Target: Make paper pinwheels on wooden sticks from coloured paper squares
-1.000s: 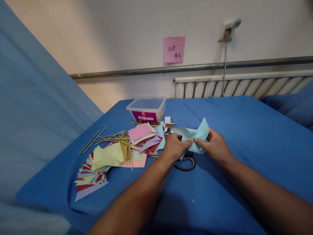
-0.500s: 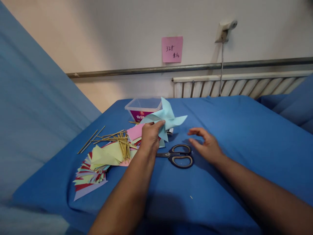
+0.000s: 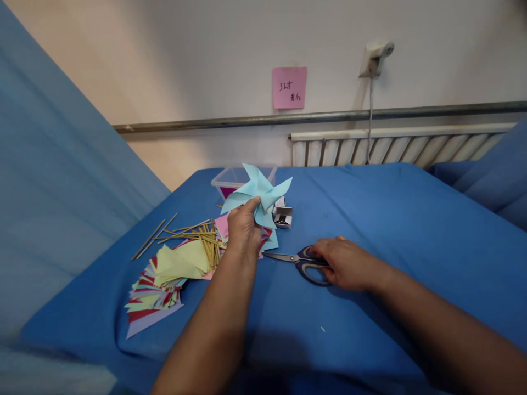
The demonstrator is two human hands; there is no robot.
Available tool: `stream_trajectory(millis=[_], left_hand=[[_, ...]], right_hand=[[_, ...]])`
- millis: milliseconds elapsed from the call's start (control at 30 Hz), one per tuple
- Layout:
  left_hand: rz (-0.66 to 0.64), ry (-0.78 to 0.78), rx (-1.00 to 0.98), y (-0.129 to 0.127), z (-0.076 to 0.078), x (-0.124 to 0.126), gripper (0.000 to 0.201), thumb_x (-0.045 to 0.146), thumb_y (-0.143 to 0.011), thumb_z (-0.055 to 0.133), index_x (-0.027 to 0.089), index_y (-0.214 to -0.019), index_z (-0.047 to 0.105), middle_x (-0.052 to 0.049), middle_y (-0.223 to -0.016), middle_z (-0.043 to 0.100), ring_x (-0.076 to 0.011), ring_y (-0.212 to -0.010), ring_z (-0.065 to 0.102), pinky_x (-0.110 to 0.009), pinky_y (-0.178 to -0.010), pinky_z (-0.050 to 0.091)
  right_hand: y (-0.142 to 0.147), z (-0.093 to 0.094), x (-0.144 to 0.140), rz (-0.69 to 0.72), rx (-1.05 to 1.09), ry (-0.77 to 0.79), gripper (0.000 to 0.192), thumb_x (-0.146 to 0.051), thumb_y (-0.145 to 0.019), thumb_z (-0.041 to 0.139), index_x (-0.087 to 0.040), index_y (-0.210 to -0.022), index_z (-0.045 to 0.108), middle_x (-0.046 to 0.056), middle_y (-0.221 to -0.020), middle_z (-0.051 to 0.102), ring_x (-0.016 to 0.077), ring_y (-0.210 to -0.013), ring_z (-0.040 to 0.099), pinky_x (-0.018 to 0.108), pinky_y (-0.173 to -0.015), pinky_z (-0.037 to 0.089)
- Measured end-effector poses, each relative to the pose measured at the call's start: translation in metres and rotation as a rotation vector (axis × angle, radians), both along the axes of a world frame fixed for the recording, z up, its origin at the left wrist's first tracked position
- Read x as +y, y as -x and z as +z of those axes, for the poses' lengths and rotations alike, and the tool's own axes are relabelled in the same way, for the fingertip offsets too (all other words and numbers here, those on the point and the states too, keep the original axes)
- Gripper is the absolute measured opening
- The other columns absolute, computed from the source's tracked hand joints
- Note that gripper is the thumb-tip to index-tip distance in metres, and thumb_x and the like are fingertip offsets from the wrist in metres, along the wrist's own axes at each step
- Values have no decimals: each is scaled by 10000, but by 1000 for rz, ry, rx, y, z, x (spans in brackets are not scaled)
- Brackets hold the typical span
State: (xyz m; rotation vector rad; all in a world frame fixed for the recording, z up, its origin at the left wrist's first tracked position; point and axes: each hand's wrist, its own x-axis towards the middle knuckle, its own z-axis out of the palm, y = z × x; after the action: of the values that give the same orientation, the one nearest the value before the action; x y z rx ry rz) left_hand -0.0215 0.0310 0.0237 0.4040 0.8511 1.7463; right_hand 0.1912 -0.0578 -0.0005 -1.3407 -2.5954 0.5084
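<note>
Blue cloth (image 3: 370, 203) covers the surface beneath both hands, and beyond them stands a pale wall bearing a pink note (image 3: 289, 88), a metal rail (image 3: 329, 117) and, farther right, a white radiator (image 3: 395, 147). Raised above the cloth, the left hand (image 3: 246, 225) pinches a light-blue paper pinwheel (image 3: 265, 195) near its centre, thumb on the front, with the folded points spreading above and beside the fingers. Right of the left hand, the right hand (image 3: 346, 263) is low over the cloth, its fingers curled over the handles of the scissors (image 3: 297, 259); whether it grips them I cannot tell. The blades point leftward, toward the left forearm. Just beyond the left hand sits a small white box (image 3: 283, 218) with dark contents too small to make out, and behind the pinwheel is a clear plastic tub (image 3: 230, 178), partly hidden. Left of that same hand lie thin sticks (image 3: 211, 247), some crossing one another, beside a fanned pile of coloured paper (image 3: 181, 263). Nearer than the right hand, a tiny pale scrap (image 3: 323, 329) rests on the cloth.
</note>
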Motion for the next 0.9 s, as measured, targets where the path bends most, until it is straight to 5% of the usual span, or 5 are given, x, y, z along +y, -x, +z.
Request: stream_trajectory(millis=[267, 400, 600, 767, 900], left_hand=[[9, 10, 121, -1, 1, -3, 177, 47, -607, 711, 97, -759, 635, -114, -787, 705, -219, -675, 677, -356, -660, 567], [9, 7, 108, -4, 0, -2, 202, 43, -586, 712, 84, -772, 647, -109, -764, 704, -216, -653, 674, -353, -653, 563], [24, 8, 130, -12, -3, -7, 159, 59, -540, 734, 82, -671, 646, -57, -625, 673, -164, -536, 631, -270, -553, 531], [-8, -20, 158, -15, -2, -11, 155, 73, -518, 741, 89, -636, 642, -33, -564, 654, -152, -480, 606, -245, -488, 496], [-11, -38, 133, -13, 1, -11, 155, 63, -522, 729, 92, -653, 651, -46, -607, 680, -160, -509, 628, -257, -538, 517]], right_hand=[[-45, -20, 24, -201, -145, -85, 294, -110, -767, 532, -250, -995, 654, 42, -947, 674, 227, -907, 605, 334, -773, 350], [-44, -26, 32, -289, -84, -216, 326, -78, -786, 489, -219, -1032, 649, 76, -1065, 642, 226, -982, 588, 336, -822, 384], [15, -25, 44, -249, 156, -304, 263, -240, -922, 437, -188, -1052, 658, 77, -1104, 619, 176, -978, 587, 268, -856, 424], [70, -16, 72, -293, 19, -236, 339, -311, -952, 377, -211, -1073, 677, 83, -1148, 601, 185, -925, 599, 269, -786, 431], [88, -10, 93, -331, -79, -189, 343, -289, -935, 390, -180, -1082, 680, 120, -1177, 589, 223, -966, 589, 289, -776, 435]])
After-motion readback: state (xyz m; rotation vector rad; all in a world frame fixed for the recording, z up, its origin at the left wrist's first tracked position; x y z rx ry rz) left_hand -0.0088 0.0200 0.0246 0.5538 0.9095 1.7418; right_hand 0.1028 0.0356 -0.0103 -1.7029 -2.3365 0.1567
